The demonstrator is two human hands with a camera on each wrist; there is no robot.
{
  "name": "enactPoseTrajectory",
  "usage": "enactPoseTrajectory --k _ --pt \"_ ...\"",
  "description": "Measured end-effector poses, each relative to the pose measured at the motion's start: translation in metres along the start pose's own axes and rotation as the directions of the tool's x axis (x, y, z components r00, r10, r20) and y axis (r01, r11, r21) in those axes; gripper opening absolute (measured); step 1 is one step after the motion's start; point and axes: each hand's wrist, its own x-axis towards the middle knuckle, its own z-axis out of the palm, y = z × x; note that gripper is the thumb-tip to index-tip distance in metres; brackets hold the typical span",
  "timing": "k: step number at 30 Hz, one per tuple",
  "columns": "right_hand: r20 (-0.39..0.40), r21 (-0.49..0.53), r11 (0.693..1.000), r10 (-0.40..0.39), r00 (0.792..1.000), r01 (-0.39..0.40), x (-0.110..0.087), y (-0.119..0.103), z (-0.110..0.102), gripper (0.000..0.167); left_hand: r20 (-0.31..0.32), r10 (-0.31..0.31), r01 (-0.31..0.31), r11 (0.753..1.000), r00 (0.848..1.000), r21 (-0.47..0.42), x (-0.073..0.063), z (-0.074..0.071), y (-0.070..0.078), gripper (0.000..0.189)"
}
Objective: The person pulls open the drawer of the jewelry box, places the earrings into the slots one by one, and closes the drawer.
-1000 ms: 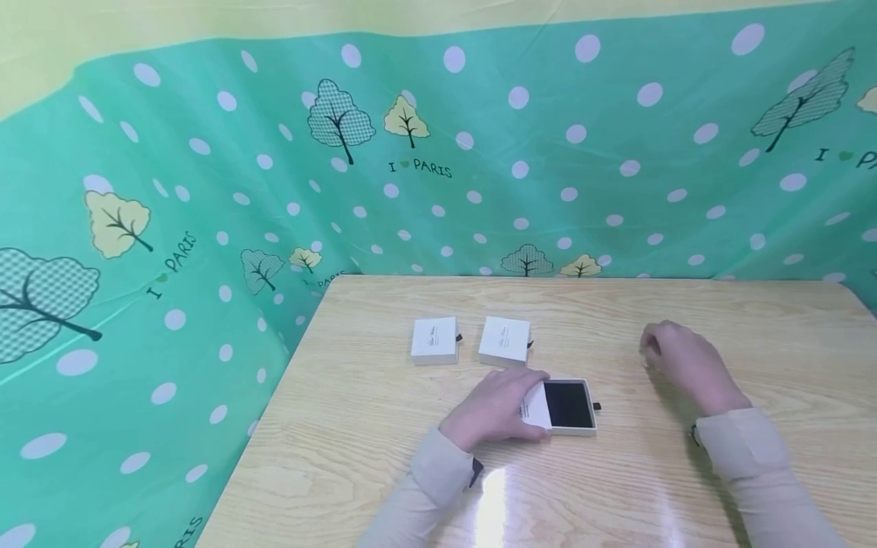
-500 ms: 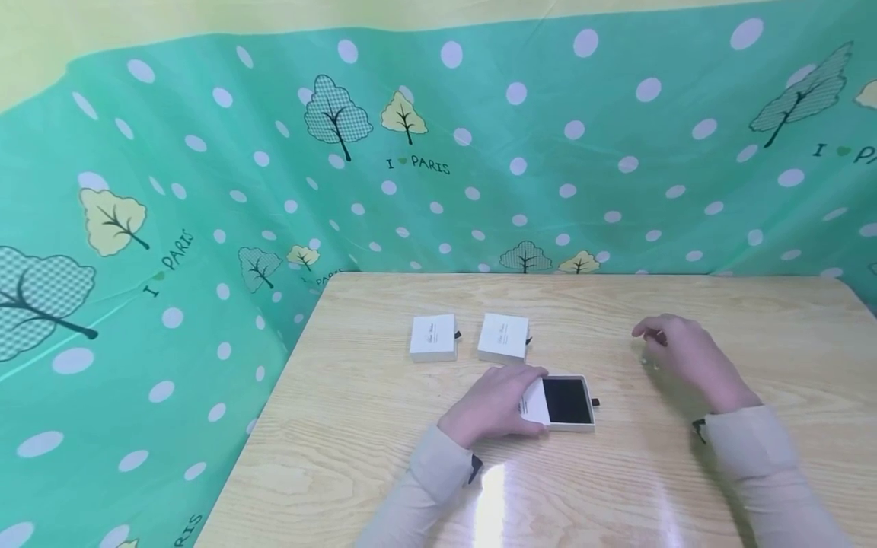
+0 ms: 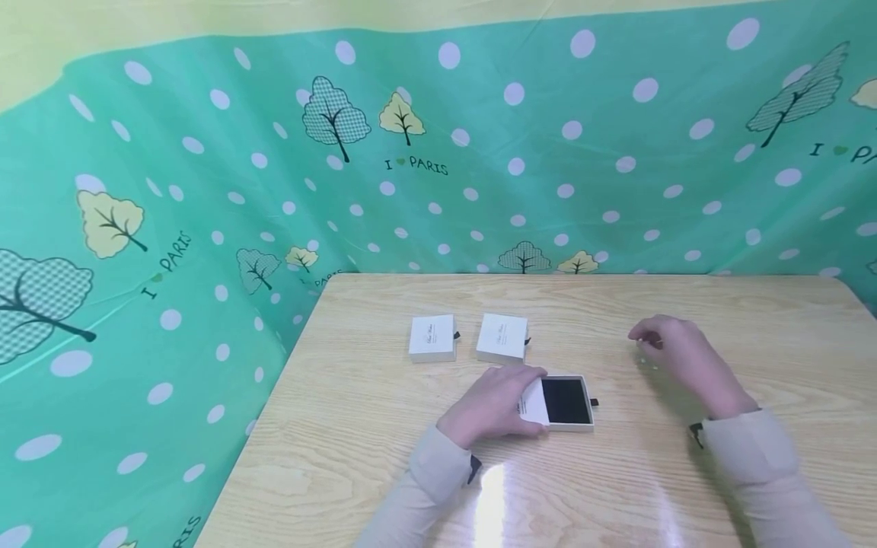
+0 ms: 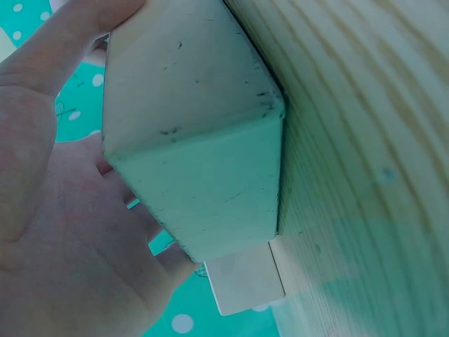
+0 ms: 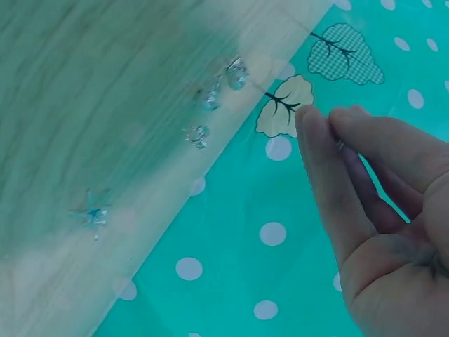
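Note:
My left hand (image 3: 495,403) grips the sleeve of a white jewelry box (image 3: 535,403) flat on the table, thumb and fingers on opposite sides. The box's drawer (image 3: 568,401), lined in black, is partly pulled out to the right. In the left wrist view the box's plain side (image 4: 200,189) fills the middle. My right hand (image 3: 674,352) is above the table to the right, thumb and finger pinching a tiny shiny jewelry piece (image 5: 339,145), mostly hidden. Beyond it in the right wrist view lie a pearl drop earring (image 5: 237,74), a sparkly piece (image 5: 198,137) and a star-shaped one (image 5: 95,215).
Two closed white boxes, a left one (image 3: 432,338) and a right one (image 3: 503,337), with black pull tabs, sit behind my left hand. The wooden table (image 3: 329,426) ends at a green dotted cloth (image 3: 425,205) at the back and left.
My right hand has shifted slightly left and back and its fingertips have lifted; tiny pieces show on the table below it. The left hand and the box stay put.

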Motion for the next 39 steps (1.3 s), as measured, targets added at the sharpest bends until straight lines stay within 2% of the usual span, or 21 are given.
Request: enactPoseTrajectory --k 7,15,22,30,39 --pt "-0.044 -0.035 0.997 -0.071 0.997 0.069 -0.005 -0.013 -0.002 0.013 0.0 -0.003 0.003 1.0 1.0 -0.005 -0.001 -0.001 0.0 0.086" --pt "-0.008 0.007 0.997 -0.077 0.997 0.077 -0.004 -0.022 0.002 0.01 0.002 0.0 0.0 1.0 1.0 0.0 -0.001 -0.001 0.0 0.086" --pt "0.007 0.029 0.993 -0.119 0.993 0.118 -0.005 -0.027 0.006 0.012 -0.004 0.003 -0.003 1.0 1.0 -0.013 -0.001 -0.001 0.0 0.086" --pt "-0.022 0.022 0.983 -0.184 0.983 0.184 -0.006 -0.029 0.01 0.012 0.0 0.003 -0.003 1.0 1.0 -0.004 -0.001 0.0 -0.001 0.084" --pt "-0.024 0.032 0.977 -0.209 0.978 0.21 -0.005 -0.03 0.016 0.013 0.006 0.003 -0.003 1.0 1.0 -0.007 0.001 0.001 -0.002 0.085"
